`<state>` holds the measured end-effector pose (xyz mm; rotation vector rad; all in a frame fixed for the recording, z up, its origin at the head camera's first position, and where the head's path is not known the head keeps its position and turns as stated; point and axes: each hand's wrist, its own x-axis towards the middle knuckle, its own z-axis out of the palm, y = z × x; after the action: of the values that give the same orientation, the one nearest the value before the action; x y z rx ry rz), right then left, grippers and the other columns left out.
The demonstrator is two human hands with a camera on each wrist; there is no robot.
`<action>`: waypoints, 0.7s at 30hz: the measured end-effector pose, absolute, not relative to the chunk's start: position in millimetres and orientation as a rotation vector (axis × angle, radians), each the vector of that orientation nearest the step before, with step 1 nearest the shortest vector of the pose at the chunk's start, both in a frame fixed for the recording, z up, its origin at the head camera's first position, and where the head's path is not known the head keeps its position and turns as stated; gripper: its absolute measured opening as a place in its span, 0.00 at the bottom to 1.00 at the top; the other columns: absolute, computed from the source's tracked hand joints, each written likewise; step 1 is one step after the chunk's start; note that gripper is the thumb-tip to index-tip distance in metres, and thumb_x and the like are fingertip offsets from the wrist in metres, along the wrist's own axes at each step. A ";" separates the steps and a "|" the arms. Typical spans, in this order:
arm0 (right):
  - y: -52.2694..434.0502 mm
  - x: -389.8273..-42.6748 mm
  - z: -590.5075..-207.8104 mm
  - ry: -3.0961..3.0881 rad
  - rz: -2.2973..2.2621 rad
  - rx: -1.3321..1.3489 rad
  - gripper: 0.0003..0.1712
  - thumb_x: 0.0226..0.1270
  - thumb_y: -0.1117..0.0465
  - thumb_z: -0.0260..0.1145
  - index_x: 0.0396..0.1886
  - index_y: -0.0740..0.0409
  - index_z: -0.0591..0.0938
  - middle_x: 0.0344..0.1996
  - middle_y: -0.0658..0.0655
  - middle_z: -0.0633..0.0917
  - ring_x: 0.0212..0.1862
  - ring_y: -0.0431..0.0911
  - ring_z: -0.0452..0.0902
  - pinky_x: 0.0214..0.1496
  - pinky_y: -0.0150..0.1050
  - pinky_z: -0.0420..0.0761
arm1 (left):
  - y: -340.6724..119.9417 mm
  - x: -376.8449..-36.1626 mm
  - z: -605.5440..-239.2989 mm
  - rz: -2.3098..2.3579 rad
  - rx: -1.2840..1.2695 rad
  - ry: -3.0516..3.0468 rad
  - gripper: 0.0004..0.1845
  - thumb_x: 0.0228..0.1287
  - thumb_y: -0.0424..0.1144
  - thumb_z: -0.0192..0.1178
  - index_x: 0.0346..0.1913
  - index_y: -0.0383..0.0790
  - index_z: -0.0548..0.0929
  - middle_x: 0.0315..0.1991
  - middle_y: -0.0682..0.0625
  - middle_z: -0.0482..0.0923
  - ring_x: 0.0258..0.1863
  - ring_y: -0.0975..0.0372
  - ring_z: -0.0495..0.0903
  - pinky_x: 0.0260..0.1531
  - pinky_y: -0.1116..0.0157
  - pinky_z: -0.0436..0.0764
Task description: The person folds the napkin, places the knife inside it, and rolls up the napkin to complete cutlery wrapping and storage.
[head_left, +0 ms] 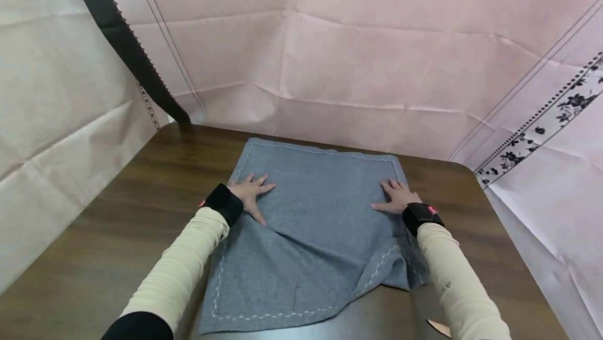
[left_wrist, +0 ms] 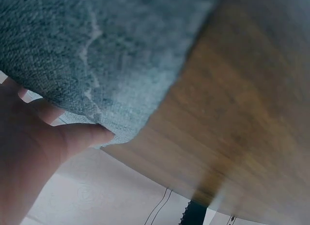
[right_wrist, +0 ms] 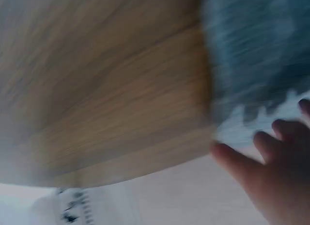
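A grey-blue cloth [head_left: 325, 188] with wavy white stitching along its border lies on the wooden table. Its far part is spread fairly flat, while creases run across the nearer half and the near right edge is bunched and folded. On the cloth's left side rests my left hand [head_left: 252, 196], fingers spread. My right hand [head_left: 394, 197] lies on the right side with its fingers extended. In the left wrist view, the thumb of the left hand [left_wrist: 43, 142] touches the cloth's edge. The right wrist view is blurred; there the right hand's fingers [right_wrist: 232, 159] are at the cloth's edge.
The brown wooden table [head_left: 132, 225] has rounded far corners. Creased pale sheeting [head_left: 358, 63] hangs behind and beside it, with a black strip [head_left: 127, 42] at left and a floral band at right. A small light-brown piece [head_left: 439, 328] lies near the right forearm.
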<state>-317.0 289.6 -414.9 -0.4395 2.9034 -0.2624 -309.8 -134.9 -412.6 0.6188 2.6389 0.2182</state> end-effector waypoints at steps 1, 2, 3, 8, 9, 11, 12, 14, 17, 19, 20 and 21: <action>285.0 -312.5 -409.9 2.943 -0.274 -0.514 0.44 0.58 0.42 0.61 0.63 0.69 0.63 0.62 0.73 0.62 0.64 0.65 0.53 0.57 0.63 0.57 | -135.9 -309.3 -411.4 0.215 0.616 2.644 0.60 0.34 0.63 0.70 0.71 0.51 0.50 0.72 0.44 0.38 0.67 0.41 0.33 0.53 0.32 0.40; 280.1 -306.9 -404.8 2.968 -0.311 -0.605 0.38 0.59 0.46 0.62 0.59 0.71 0.68 0.57 0.72 0.69 0.60 0.64 0.61 0.56 0.60 0.62 | -137.2 -308.6 -410.1 0.212 0.608 2.649 0.59 0.35 0.62 0.70 0.71 0.51 0.50 0.72 0.44 0.38 0.67 0.41 0.33 0.53 0.32 0.40; 275.3 -300.9 -400.1 2.975 -0.357 -0.712 0.32 0.59 0.49 0.63 0.54 0.71 0.73 0.51 0.70 0.75 0.55 0.61 0.68 0.53 0.56 0.67 | -138.4 -308.0 -408.8 0.214 0.602 2.655 0.59 0.36 0.62 0.70 0.71 0.50 0.50 0.72 0.44 0.38 0.67 0.40 0.34 0.53 0.32 0.40; 260.5 -255.1 -386.6 2.640 -0.582 -1.123 0.15 0.62 0.52 0.62 0.36 0.60 0.81 0.29 0.49 0.82 0.31 0.40 0.76 0.34 0.36 0.75 | -143.0 -306.5 -406.9 0.232 0.574 2.689 0.56 0.39 0.59 0.70 0.71 0.46 0.53 0.71 0.40 0.41 0.67 0.40 0.36 0.52 0.31 0.42; 260.3 -245.2 -386.4 2.573 -0.579 -1.172 0.13 0.62 0.51 0.62 0.33 0.57 0.81 0.26 0.46 0.80 0.28 0.36 0.73 0.31 0.33 0.73 | -143.1 -306.6 -407.7 0.233 0.576 2.692 0.56 0.39 0.59 0.70 0.71 0.45 0.53 0.71 0.39 0.41 0.67 0.40 0.37 0.52 0.31 0.42; 261.2 -224.9 -385.8 2.503 -0.556 -1.222 0.12 0.60 0.50 0.63 0.28 0.54 0.80 0.22 0.41 0.75 0.24 0.32 0.67 0.26 0.29 0.69 | -143.0 -306.4 -409.7 0.230 0.577 2.699 0.55 0.41 0.60 0.69 0.70 0.44 0.54 0.70 0.37 0.43 0.67 0.40 0.39 0.53 0.32 0.44; 262.4 -215.3 -385.3 2.511 -0.525 -1.229 0.12 0.59 0.49 0.64 0.25 0.52 0.79 0.20 0.40 0.73 0.23 0.31 0.64 0.24 0.27 0.66 | -142.8 -306.1 -410.7 0.235 0.580 2.703 0.54 0.41 0.60 0.69 0.70 0.43 0.54 0.70 0.37 0.43 0.67 0.40 0.39 0.53 0.33 0.45; 265.4 -196.2 -382.4 2.571 -0.480 -1.221 0.14 0.56 0.49 0.66 0.19 0.50 0.76 0.17 0.38 0.68 0.20 0.30 0.59 0.21 0.26 0.61 | -142.6 -304.9 -412.6 0.250 0.583 2.705 0.53 0.42 0.60 0.68 0.70 0.43 0.55 0.70 0.36 0.43 0.67 0.40 0.40 0.55 0.34 0.45; 270.2 -166.6 -377.7 2.659 -0.431 -1.172 0.18 0.55 0.49 0.67 0.13 0.47 0.71 0.14 0.37 0.62 0.17 0.29 0.54 0.18 0.26 0.55 | -142.7 -302.0 -414.1 0.282 0.594 2.708 0.53 0.44 0.60 0.67 0.70 0.42 0.55 0.70 0.36 0.43 0.67 0.41 0.40 0.56 0.35 0.44; 273.3 -146.9 -377.5 2.628 -0.462 -1.180 0.19 0.56 0.50 0.66 0.13 0.47 0.70 0.14 0.36 0.61 0.17 0.28 0.53 0.17 0.25 0.54 | -142.3 -299.0 -413.9 0.295 0.606 2.709 0.52 0.45 0.60 0.66 0.70 0.42 0.55 0.70 0.36 0.42 0.67 0.41 0.40 0.56 0.36 0.44; 275.1 -137.8 -377.8 2.575 -0.497 -1.194 0.17 0.58 0.50 0.65 0.15 0.47 0.70 0.14 0.35 0.62 0.17 0.27 0.54 0.16 0.25 0.55 | -142.0 -297.2 -413.7 0.289 0.616 2.717 0.51 0.46 0.61 0.65 0.70 0.41 0.55 0.70 0.35 0.43 0.67 0.40 0.40 0.56 0.36 0.44; 277.2 -129.8 -378.4 2.497 -0.541 -1.205 0.15 0.59 0.51 0.64 0.17 0.48 0.72 0.15 0.35 0.63 0.17 0.26 0.55 0.16 0.24 0.57 | -141.1 -294.8 -413.1 0.283 0.626 2.726 0.50 0.47 0.60 0.64 0.70 0.41 0.55 0.69 0.35 0.43 0.67 0.40 0.41 0.56 0.36 0.45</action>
<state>-129.8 277.2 -378.4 -1.2052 2.4967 -0.5411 -294.8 -141.1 -413.1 0.6265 2.7260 0.2829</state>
